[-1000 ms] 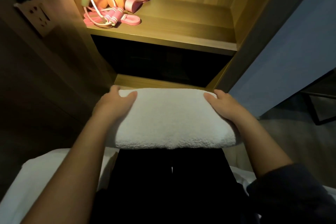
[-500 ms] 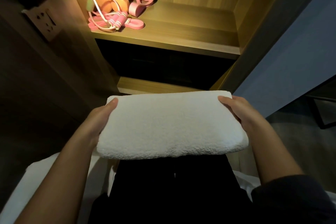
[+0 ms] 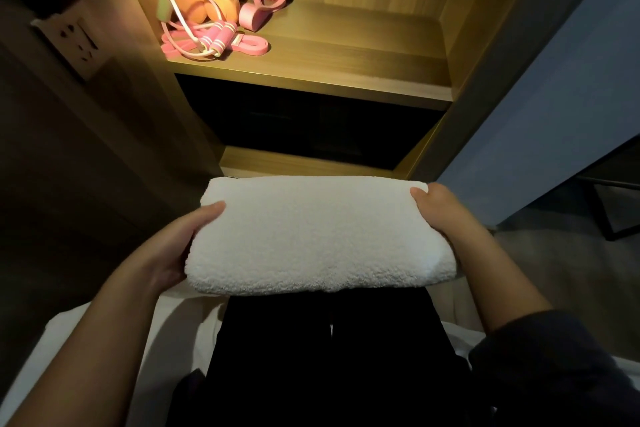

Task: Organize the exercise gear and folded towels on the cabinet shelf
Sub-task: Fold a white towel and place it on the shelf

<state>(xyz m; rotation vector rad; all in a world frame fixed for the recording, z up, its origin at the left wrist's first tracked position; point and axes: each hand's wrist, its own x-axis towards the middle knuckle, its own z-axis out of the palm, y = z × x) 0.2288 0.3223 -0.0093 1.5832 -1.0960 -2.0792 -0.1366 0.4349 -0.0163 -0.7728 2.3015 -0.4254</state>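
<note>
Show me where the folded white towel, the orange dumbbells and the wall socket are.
folded white towel (image 3: 318,236): head view, middle of its top face.
orange dumbbells (image 3: 225,1): head view, front of one orange head.
wall socket (image 3: 74,42): head view, middle of its plate.

A bedroom at home: lit wooden cabinet, white bedding, wall socket.
</note>
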